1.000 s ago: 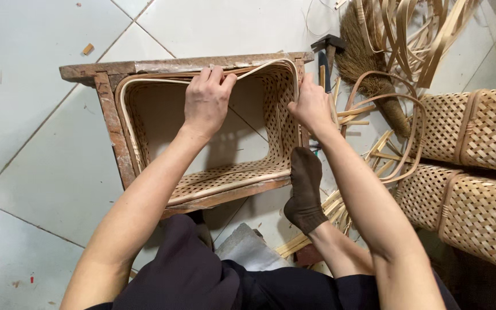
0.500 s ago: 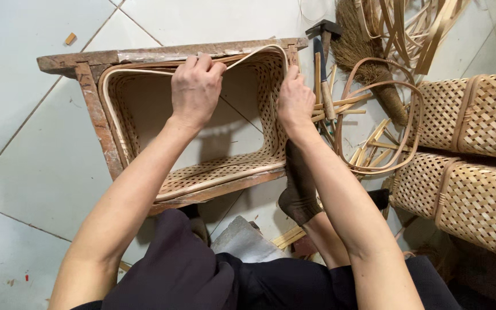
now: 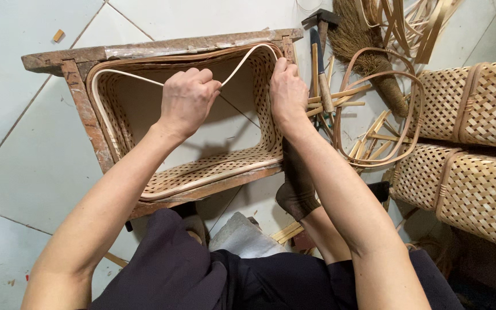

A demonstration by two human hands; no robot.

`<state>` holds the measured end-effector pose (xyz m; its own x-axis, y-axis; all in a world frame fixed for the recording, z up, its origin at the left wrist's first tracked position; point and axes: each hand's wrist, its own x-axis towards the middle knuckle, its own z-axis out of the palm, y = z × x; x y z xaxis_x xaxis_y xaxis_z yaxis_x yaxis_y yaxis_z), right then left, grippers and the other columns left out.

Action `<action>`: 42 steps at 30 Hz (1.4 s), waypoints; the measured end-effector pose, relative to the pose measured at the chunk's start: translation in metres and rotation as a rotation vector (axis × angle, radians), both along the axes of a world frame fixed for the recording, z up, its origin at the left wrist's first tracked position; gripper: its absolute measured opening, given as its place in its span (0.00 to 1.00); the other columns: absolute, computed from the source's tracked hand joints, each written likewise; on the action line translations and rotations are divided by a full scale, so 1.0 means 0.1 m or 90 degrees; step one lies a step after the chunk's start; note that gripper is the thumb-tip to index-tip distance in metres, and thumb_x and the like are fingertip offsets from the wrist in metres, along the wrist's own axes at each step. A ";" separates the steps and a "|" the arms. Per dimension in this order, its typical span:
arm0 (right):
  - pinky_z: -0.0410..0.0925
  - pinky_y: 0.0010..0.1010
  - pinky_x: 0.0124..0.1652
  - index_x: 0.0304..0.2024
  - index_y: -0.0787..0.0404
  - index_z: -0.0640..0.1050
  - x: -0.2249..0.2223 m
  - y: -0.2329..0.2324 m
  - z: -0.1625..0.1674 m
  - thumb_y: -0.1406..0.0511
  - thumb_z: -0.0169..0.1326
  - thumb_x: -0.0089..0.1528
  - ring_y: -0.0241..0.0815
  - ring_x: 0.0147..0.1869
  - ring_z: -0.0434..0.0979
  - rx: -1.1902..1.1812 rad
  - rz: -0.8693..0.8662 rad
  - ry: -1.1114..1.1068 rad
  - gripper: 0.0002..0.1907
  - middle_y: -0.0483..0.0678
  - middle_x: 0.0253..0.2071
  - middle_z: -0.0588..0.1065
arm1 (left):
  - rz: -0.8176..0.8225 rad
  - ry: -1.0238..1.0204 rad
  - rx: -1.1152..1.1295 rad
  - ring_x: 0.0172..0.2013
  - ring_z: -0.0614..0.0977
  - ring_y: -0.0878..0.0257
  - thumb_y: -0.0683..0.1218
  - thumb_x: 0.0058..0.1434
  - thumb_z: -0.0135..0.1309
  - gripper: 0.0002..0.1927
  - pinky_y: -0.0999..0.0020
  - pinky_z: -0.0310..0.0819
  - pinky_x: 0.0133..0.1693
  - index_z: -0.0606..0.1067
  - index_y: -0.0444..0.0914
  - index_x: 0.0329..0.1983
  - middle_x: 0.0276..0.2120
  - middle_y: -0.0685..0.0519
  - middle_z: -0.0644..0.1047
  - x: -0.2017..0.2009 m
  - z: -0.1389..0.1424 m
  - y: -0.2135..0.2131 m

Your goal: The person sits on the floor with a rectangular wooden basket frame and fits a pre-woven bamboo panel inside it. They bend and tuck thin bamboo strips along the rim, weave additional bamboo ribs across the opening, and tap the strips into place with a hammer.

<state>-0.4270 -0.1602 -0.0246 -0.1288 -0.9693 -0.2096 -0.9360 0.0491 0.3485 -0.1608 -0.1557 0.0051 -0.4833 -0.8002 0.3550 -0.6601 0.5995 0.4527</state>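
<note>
Hands: left hand (image 3: 186, 102) grips one cane strip (image 3: 237, 64), right hand (image 3: 287, 92) grips one basket wall (image 3: 265, 109).

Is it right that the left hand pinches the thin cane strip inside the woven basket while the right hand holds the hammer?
Not quite. In the head view the right hand presses on the woven basket at its rim corner; the hammer lies untouched on the floor. The left hand does pinch the thin cane strip.

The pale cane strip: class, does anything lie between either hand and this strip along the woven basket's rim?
Nothing visible does. The left hand is closed around the pale cane strip, which arcs free across the opening. The right hand presses on the rim corner of the woven basket inside the wooden frame, where the strip runs.
</note>
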 end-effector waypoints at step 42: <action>0.75 0.35 0.57 0.70 0.43 0.69 -0.19 0.03 0.12 0.72 0.60 0.58 0.54 0.61 0.77 -0.291 0.209 -0.300 0.39 0.57 0.66 0.71 | -0.015 -0.044 -0.027 0.52 0.73 0.53 0.51 0.65 0.63 0.07 0.44 0.60 0.60 0.81 0.46 0.32 0.43 0.55 0.74 0.09 -0.16 -0.10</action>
